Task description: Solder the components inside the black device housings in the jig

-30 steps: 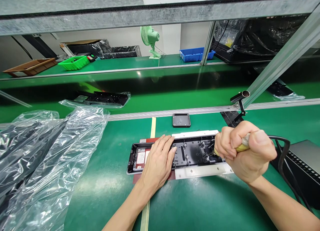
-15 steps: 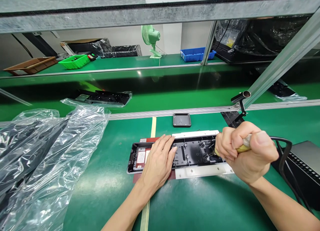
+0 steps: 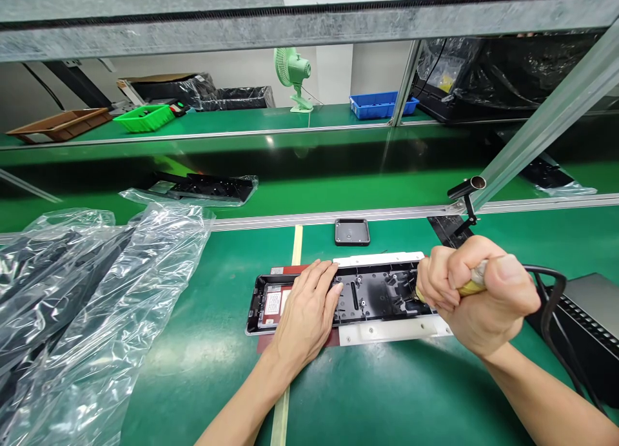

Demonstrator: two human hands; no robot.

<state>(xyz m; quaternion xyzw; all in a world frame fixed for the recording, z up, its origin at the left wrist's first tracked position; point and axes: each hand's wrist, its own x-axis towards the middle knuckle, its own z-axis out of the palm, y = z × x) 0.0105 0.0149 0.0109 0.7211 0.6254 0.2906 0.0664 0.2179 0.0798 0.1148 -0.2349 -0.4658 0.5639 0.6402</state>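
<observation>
A long black plastic housing (image 3: 374, 298) lies open side up on the bench, between white fixture strips (image 3: 394, 330). My left hand (image 3: 307, 310) rests flat across its left part, fingers stretched out and holding nothing. Over the housing's right end, my right hand (image 3: 476, 294) is closed in a fist around a tool with a yellowish handle (image 3: 468, 289). The tool points down into the housing; its tip is mostly hidden, so its exact kind does not show. A printed label (image 3: 273, 303) shows through an opening left of my left hand.
Plastic-bagged black parts (image 3: 97, 291) cover the bench at left. A small black tray-like part (image 3: 352, 232) lies behind the housing. At right stand a black box (image 3: 587, 323) with a thick cable (image 3: 556, 281) nearby and a tube holder (image 3: 467, 188). A metal shelf edge (image 3: 242, 30) crosses overhead.
</observation>
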